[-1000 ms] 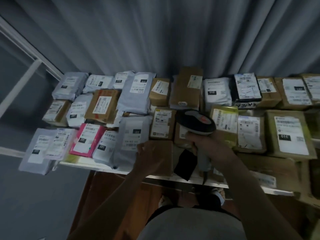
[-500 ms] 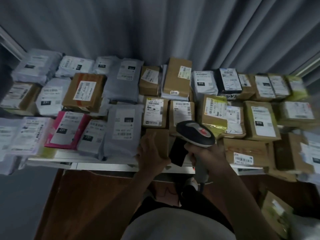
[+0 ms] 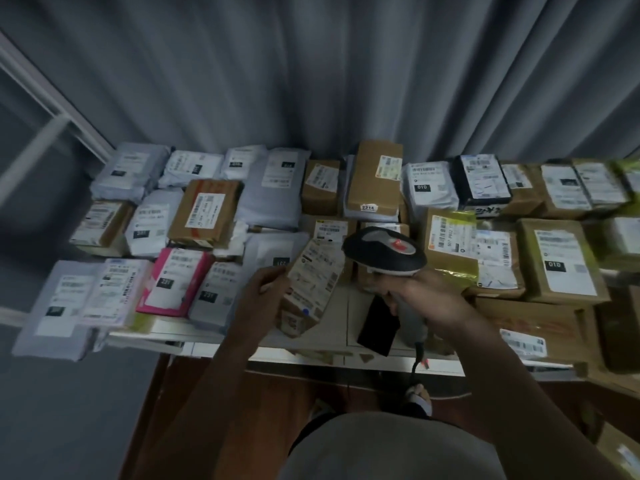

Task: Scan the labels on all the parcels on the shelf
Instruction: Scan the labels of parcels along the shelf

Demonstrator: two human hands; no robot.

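- Since half a second ago the small brown parcel (image 3: 309,287) has come up off the shelf (image 3: 266,344): it lay flat under the left hand (image 3: 265,292), and now it is tilted with its label turned up, while the scanner (image 3: 384,252) has swung in just beside it.
- The shelf beyond both sets of fingers is packed with grey mailers, brown boxes and a pink parcel (image 3: 173,282), labels up, probably so each can be read in place.
- The lifted parcel's long axis runs from near the left wrist up and right toward the scanner's nose; its label faces the camera.
- The right hand (image 3: 420,296) is clenched round the scanner's handle.
- The left fingers grasp the parcel's left edge, likely tipping the barcode toward the beam.
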